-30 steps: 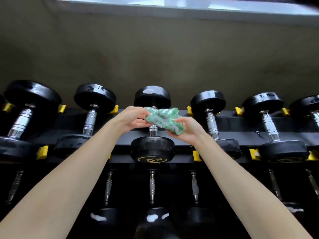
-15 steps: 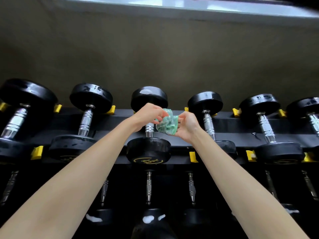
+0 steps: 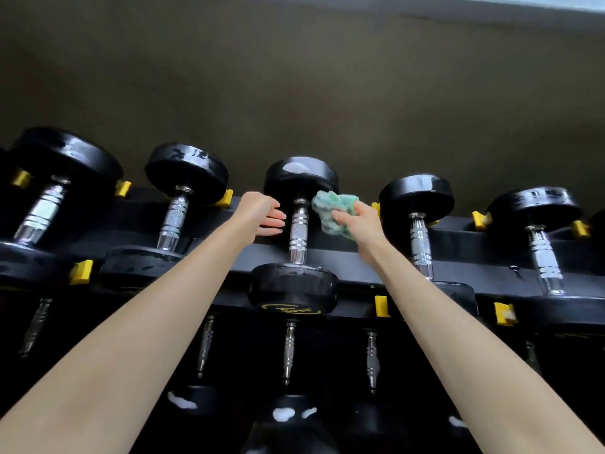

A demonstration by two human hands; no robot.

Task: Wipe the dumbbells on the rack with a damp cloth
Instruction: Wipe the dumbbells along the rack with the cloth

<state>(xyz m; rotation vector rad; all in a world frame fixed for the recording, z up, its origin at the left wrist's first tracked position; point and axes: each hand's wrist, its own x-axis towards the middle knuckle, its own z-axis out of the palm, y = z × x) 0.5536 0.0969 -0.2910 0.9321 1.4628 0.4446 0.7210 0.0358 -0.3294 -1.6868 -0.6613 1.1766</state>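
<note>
Chrome handle of the middle dumbbell stands between two hands. The left hand, fingers straight and together, is just left of it. The right hand pinches a bunched green cloth just right of it. Five dumbbells show whole on the rack, black heads glossy and wet-speckled.

Both arms are stretched forward. The left hand is held with fingers straight; a cloth is gripped by the right hand.
</note>
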